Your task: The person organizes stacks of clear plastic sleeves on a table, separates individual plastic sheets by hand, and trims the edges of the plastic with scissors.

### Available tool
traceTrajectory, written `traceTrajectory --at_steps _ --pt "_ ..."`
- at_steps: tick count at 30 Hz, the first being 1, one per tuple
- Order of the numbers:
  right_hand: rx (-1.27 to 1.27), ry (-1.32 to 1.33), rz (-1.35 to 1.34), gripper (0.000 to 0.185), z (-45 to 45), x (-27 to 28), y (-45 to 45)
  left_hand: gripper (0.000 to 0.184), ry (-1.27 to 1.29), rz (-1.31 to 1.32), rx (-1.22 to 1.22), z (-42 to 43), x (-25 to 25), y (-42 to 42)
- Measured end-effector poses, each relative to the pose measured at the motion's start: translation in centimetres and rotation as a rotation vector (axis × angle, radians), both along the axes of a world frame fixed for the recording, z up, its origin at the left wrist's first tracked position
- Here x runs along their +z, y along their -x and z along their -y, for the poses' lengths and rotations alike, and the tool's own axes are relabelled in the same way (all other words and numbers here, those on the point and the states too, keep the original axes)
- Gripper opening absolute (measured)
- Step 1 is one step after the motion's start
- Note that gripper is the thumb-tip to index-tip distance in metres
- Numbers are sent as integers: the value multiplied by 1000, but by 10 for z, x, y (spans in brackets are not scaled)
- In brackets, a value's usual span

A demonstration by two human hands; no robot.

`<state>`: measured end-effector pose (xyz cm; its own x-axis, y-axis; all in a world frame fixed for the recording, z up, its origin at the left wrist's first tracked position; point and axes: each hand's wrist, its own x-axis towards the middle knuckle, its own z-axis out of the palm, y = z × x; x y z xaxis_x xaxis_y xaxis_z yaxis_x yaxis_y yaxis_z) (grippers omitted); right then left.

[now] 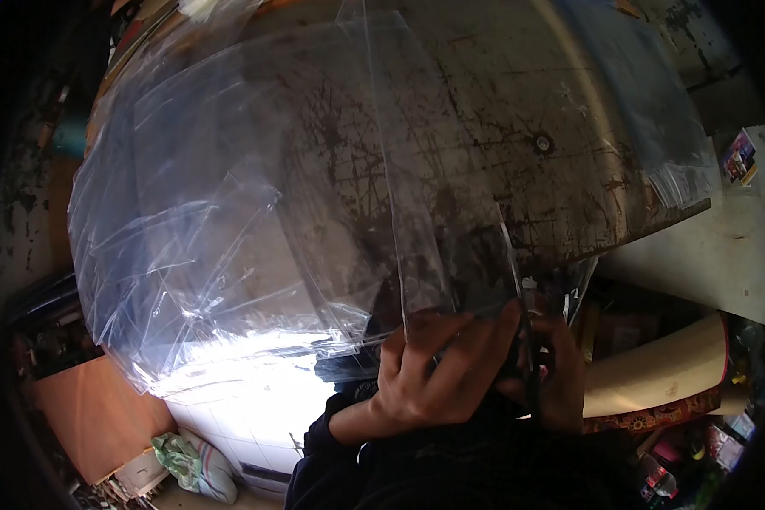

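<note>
A large clear plastic sheet (340,170) spreads over a scratched, stained work table (501,102), with its near edge at my hands. My left hand (438,365) is closed on the plastic, its fingers bent over the edge and a pinch at their tips. Just to the right, my right hand (561,365) is curled and partly hidden in shadow. A narrow dark strip (531,365) runs down between the two hands; I cannot tell whether it is the sheet's edge or a tool. What my right fingers hold is hidden.
Crumpled clear plastic (187,280) is heaped on the left of the table. More plastic film (667,144) lies along its right side. A rolled cream sheet (663,374) is at the lower right. A stuffed sack (204,467) and a brown board (102,416) stand at the lower left.
</note>
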<state>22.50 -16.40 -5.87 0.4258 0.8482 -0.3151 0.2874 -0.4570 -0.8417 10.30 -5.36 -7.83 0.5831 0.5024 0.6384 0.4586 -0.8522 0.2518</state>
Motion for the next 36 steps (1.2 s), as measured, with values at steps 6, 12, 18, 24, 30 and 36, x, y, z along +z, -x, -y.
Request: traceTrajectory --at_steps 6,12,18,24,30,36 --pt "-118 -15 -521 71 7 -6 -4 28 -33 -19 -20 0 3 -2" --pt "-71 -63 -611 71 -1 -1 -7 30 27 -29 -12 2 6 -1" --pt "-92 -84 -659 74 -1 -3 -6 31 48 -4 -5 2 6 -1" --pt "-93 -111 -651 76 -2 -4 -5 34 48 -36 -22 2 6 1" --pt "-46 -106 -606 78 -3 -4 -8 33 81 -21 -18 2 7 2" --pt "-30 -98 -537 79 -1 -8 -9 34 72 -40 -16 1 7 2"
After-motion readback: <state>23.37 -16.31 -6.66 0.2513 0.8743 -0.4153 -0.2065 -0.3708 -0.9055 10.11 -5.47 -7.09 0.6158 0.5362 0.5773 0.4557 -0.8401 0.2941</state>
